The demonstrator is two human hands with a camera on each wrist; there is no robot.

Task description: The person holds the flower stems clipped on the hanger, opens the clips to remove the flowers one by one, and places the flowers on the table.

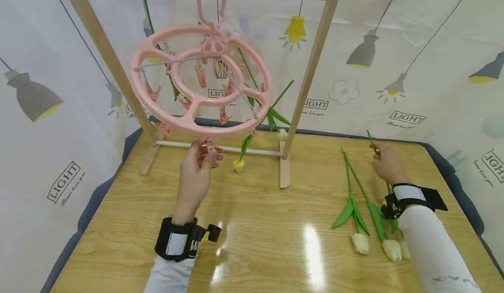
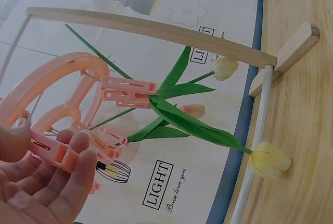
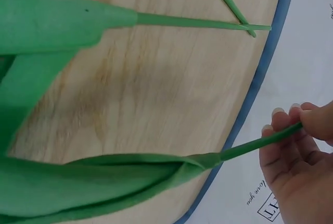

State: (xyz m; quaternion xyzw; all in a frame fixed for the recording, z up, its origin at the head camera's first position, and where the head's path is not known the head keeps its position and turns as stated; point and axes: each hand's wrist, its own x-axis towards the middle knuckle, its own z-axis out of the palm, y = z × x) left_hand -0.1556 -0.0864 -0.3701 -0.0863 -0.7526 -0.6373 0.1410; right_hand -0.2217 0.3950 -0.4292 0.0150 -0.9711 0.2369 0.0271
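Observation:
From a white-topped wooden rack (image 1: 315, 61) hangs a pink round clip hanger (image 1: 169, 116) with several pink clothespins around its rings. My left hand (image 1: 190, 170) holds one clothespin (image 2: 52, 148) at the hanger's near edge between thumb and fingers. Over the table's right side, my right hand (image 1: 390, 164) pinches the stem (image 3: 250, 145) of an artificial tulip near its end. That tulip's long green leaves (image 3: 130, 182) run back toward my wrist; its bloom is mostly hidden by my forearm. Beside it lie white tulips (image 1: 360, 242) with blooms toward me.
Several tulips hang head-down from the hanger, among them a yellow one (image 1: 238, 165) and a white one (image 1: 281, 134). The rack's wooden foot (image 1: 284, 170) stands on the wooden table (image 1: 260, 231). A printed cloth (image 1: 445, 57) covers the walls behind and beside it.

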